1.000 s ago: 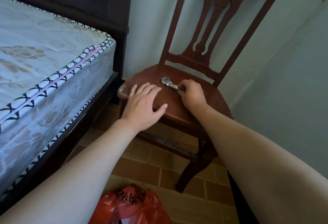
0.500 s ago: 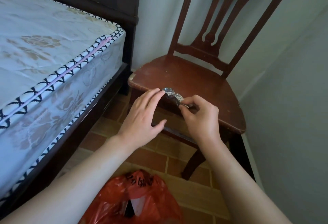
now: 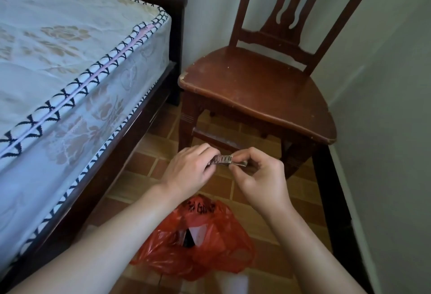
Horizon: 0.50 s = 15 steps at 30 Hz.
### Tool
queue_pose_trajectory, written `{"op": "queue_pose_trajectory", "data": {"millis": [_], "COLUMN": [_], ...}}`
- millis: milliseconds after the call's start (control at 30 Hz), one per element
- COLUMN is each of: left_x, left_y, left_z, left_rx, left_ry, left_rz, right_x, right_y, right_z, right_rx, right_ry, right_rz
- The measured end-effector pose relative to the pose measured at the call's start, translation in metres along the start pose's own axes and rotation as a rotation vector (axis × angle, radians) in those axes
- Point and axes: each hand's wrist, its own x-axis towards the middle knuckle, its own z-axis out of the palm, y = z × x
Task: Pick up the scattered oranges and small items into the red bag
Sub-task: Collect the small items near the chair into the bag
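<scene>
Soft, dim daylight with a cool green cast — no glare, only faint shadow under the chair [image 3: 256, 88]. Wide-angle bending curves the bed [image 3: 70, 60] edge and the wall [image 3: 384, 130]. Slight softness throughout — forearms blur at the bottom corners.

The watch band [image 3: 222, 159] is silver metal. The bag [image 3: 210, 247] is red with black print. The chair [image 3: 256, 88] is reddish-brown wood. The mattress [image 3: 70, 49] is pale blue with tan flowers and black-and-white zigzag piping. The floor [image 3: 140, 165] is orange-brown brick-patterned tile.

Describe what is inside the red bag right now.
Through the open mouth of the red bag a dark item and something white show; the plastic covers everything else.
</scene>
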Motion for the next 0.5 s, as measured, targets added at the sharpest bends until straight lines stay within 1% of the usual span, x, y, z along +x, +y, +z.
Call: {"op": "queue_pose_trajectory", "data": {"millis": [67, 200, 267, 400, 433, 500], "left_x": [-0.013, -0.029, -0.036, -0.048, -0.049, -0.052], "left_y": [0.001, -0.007, -0.006, 0.01, 0.014, 0.017], "left_z": [0.005, 0.022, 0.031, 0.043, 0.046, 0.05], "left_rx": [-0.006, -0.226, -0.279, -0.396, -0.41, -0.423], "left_ry": [-0.051, -0.187, -0.229, -0.24, -0.245, -0.268], "left_rz": [-0.055, -0.176, -0.212, -0.259, -0.257, -0.241], "right_x": [-0.006, -0.016, -0.02, -0.027, -0.029, -0.033], "right_y": [0.015, 0.043, 0.053, 0.07, 0.076, 0.088], "right_z": [0.001, 0.002, 0.003, 0.014, 0.018, 0.025], "right_rx": [-0.036, -0.114, -0.158, -0.029, -0.017, -0.028], "right_ry": [-0.049, -0.165, -0.239, -0.431, -0.483, -0.577], "right_rz": [0.051, 0.18, 0.236, 0.397, 0.42, 0.409]}}
